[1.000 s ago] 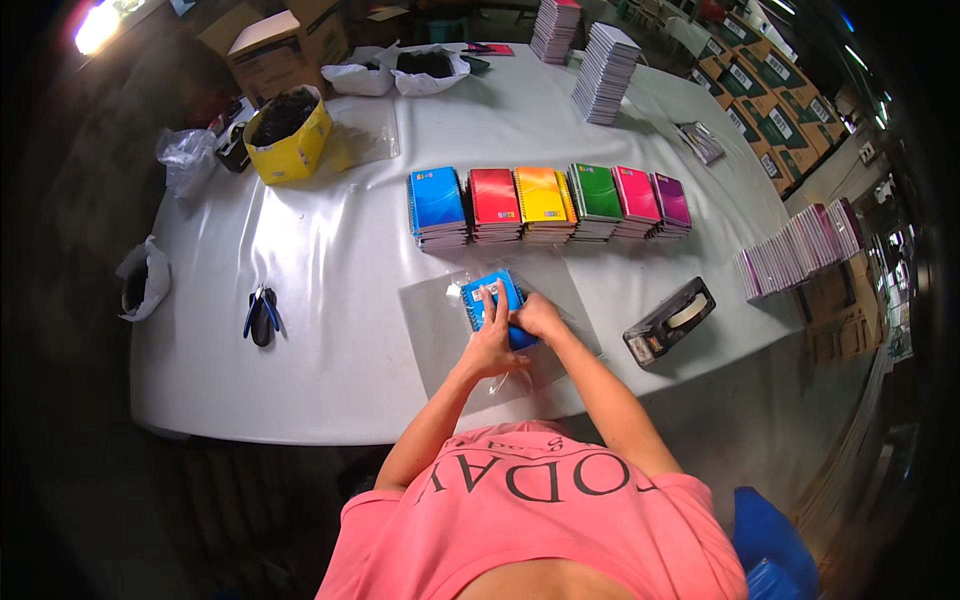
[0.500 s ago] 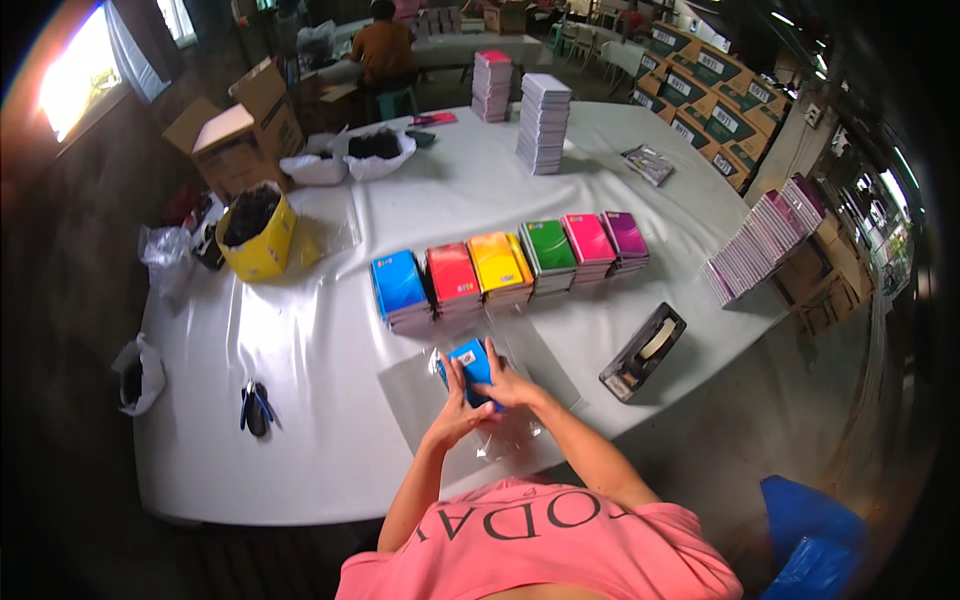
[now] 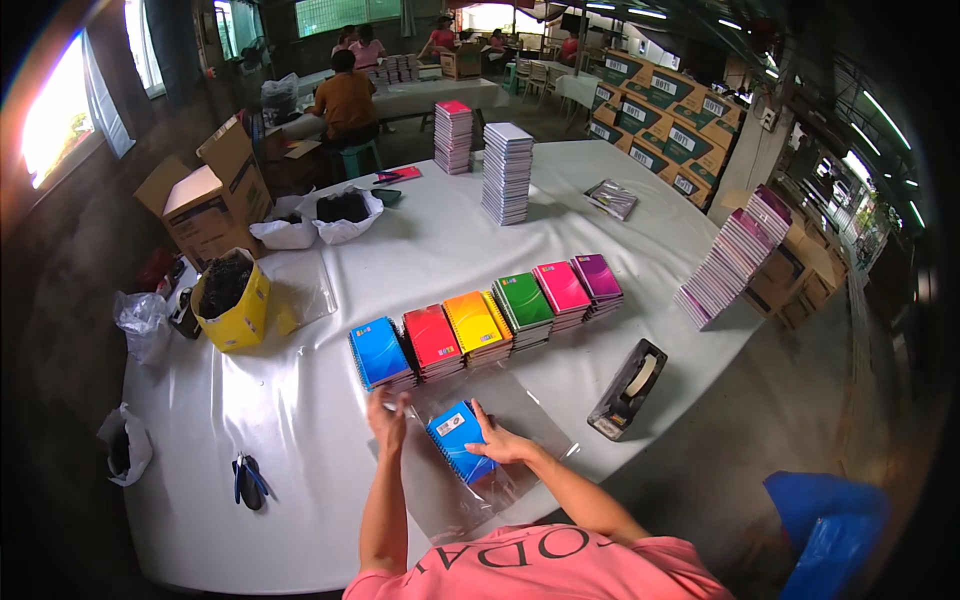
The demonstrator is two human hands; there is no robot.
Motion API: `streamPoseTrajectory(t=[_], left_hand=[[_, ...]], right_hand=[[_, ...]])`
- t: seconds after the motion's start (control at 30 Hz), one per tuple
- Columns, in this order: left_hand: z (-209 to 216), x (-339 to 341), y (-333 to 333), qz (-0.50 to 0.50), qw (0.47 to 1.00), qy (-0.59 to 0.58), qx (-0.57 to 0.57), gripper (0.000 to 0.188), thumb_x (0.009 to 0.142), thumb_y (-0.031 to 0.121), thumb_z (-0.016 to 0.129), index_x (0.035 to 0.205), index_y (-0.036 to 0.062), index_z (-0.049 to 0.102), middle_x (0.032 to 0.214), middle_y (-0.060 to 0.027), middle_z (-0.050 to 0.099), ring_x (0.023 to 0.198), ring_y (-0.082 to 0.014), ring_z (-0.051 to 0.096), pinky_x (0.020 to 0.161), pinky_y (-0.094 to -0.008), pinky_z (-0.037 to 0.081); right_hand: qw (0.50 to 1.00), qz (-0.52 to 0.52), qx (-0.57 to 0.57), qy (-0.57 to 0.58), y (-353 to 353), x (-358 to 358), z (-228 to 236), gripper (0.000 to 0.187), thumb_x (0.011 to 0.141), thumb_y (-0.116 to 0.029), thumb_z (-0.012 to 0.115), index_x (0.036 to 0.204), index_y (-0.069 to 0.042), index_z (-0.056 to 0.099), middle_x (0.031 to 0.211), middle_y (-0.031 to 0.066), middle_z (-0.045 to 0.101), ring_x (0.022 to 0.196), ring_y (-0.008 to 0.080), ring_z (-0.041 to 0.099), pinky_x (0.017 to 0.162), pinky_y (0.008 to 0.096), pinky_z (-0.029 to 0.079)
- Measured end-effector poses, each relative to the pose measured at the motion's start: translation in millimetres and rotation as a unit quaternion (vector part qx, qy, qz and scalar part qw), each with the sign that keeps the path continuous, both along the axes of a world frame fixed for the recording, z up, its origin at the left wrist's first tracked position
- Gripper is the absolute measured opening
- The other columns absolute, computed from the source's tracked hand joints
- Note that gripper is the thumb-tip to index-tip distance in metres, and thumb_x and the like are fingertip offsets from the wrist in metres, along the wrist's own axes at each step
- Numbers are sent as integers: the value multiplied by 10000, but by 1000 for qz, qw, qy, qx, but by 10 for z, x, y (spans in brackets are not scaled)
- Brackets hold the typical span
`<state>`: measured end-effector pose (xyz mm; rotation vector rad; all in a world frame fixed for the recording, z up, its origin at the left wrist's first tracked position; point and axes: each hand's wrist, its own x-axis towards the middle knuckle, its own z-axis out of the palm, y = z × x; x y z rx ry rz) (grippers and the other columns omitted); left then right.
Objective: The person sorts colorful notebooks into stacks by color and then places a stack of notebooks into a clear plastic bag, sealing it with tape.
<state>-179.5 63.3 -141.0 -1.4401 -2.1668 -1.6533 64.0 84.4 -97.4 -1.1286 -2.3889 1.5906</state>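
Observation:
A blue spiral notebook (image 3: 452, 428) with a white label lies on a clear plastic sheet (image 3: 430, 505) near the table's front edge. My right hand (image 3: 503, 445) grips its right side, fingers at the upper edge and thumb across the cover. My left hand (image 3: 388, 420) is raised off the notebook at the sheet's left edge, fingers apart; whether it touches the film is unclear. Just beyond runs a row of notebook stacks: blue (image 3: 380, 352), red (image 3: 432, 335), yellow (image 3: 472, 320), green (image 3: 522, 300), pink (image 3: 560, 288) and purple (image 3: 597, 277).
To the right stands a black tape dispenser (image 3: 628, 390). Blue-handled pliers (image 3: 250, 482) lie at left, below a yellow container (image 3: 238, 315). Tall notebook stacks (image 3: 507, 175) rise at the back, and a leaning stack (image 3: 735, 255) lines the right edge. Co-workers sit beyond the table.
My left hand has left the notebook and moved left to the sheet's edge. My right hand stays on the notebook, now more exposed. The head view has tilted up, showing more of the room.

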Motion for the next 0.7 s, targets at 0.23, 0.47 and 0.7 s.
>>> streamPoseTrajectory(t=[0.23,0.47,0.7], left_hand=[[703,744,-824,-289,944,80,-136,418,678,162,764,1079,129,652,1097,-71,640,997,-254,610,812,-369,481],[532,926,-850,-278,919,43,-277,565,770,308,683,1294,175,521,1372,24,465,1264,-180,432,902,-427,405],[593,898,-825,-279,914,32,-293,565,741,310,697,1273,195,544,1366,42,470,1250,-180,446,918,-432,431]], right_hand=[[1000,-19,9,19,25,90,-54,993,879,-375,574,1411,-42,-195,1488,281,-5,1393,383,15,1128,399,75],[998,-24,61,-26,40,158,-102,921,898,-466,488,1432,-18,-115,1496,261,38,1395,384,8,1124,420,-9],[810,-252,447,-284,-538,594,-516,553,864,-289,528,1340,-35,408,1496,201,150,1387,321,167,1086,541,162]])
